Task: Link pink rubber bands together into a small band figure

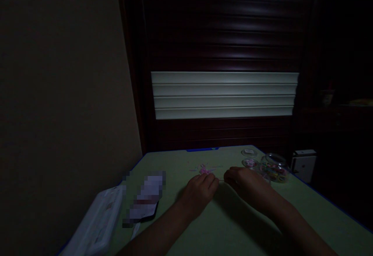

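Observation:
Above the middle of the green table [233,225], my left hand [201,190] is closed, fingers pressed together. My right hand [243,182] is closed too, a small gap to the right of the left one. A thin pale strand [221,180] spans the gap between the fingertips of both hands. Just beyond my left hand lies a small pile of pink pieces [204,169], with a few thin pieces scattered around it. What sits inside the fingers is too small and dark to make out.
A clear jar [274,168] of colourful bits stands at the right, beside a small dish of pink pieces [250,163] and a clear lid [249,153]. On the left are a blurred phone-like object [148,195] and a long white case [100,219].

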The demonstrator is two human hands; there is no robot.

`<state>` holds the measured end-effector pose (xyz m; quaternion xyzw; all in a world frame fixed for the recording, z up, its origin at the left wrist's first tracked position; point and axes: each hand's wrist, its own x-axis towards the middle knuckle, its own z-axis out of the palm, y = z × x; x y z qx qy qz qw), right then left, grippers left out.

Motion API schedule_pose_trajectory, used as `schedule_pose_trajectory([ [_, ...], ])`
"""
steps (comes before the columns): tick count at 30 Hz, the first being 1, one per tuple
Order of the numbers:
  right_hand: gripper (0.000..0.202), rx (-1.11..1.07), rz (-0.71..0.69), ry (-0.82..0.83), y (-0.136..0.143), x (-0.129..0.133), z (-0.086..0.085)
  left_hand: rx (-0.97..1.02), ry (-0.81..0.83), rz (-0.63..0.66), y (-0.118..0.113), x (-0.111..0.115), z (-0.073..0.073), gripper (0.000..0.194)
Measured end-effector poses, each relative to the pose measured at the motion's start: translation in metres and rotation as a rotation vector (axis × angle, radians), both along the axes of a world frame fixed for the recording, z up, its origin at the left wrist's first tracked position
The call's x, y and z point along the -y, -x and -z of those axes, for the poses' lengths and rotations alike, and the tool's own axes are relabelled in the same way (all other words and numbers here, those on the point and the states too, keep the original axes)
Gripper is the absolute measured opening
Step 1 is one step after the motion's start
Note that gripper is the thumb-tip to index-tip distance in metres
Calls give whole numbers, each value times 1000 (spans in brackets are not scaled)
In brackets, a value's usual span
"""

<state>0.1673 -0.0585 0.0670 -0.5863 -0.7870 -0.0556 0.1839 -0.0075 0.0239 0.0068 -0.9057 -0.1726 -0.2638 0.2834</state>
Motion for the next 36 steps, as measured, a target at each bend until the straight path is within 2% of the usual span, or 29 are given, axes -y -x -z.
schedule_pose_trajectory([
  [9, 22, 15, 51, 25, -2, 0, -3, -18, -2, 11, 1, -2, 1, 16],
  [16, 20, 94, 185, 15, -18, -2, -2, -24, -13, 7, 2, -3, 3, 17],
  [22, 23, 99, 286, -5, -32, 4, -8, -24, -23, 8, 1, -3, 3, 16],
  [28, 23, 12, 279, -17, -35, 8, -15, -28, -16, 0, 2, -4, 4, 15],
  [36, 26, 34, 383, 56, -57, 4, -6, -17, -28, 1, 2, -6, 6, 15],
])
